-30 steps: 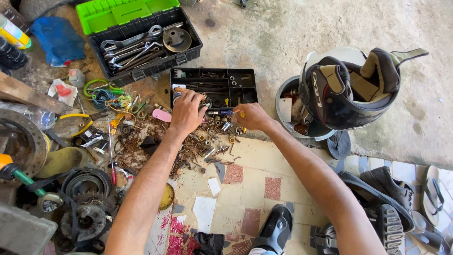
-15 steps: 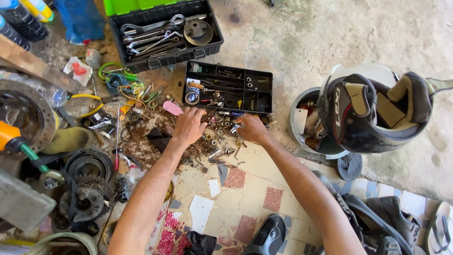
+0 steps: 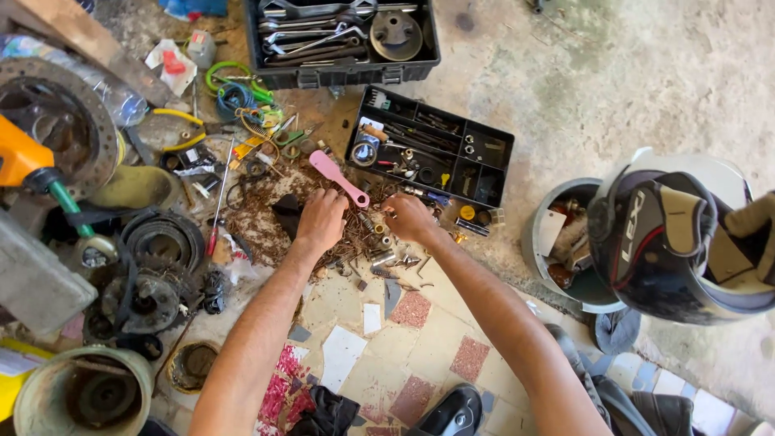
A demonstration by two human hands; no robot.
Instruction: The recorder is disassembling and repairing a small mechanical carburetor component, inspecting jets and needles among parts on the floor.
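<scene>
Both hands are in the rusty pile of screws (image 3: pixel 355 234) just below the black parts tray (image 3: pixel 432 145): left hand (image 3: pixel 320 220) curled into it, right hand (image 3: pixel 408 216) pinching something tiny; sharp rusty bits could easily prick fingers

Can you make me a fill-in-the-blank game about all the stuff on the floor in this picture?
1. Both hands, the left hand and the right hand, are digging in a pile of rusty screws and ____.
2. The flat tool lying between the hands and the black parts tray is coloured ____.
3. The open toolbox at the top holds metal ____.
4. On the right, a dark ____ rests on the pale bucket.

Missing words: bolts; pink; wrenches; helmet
</scene>
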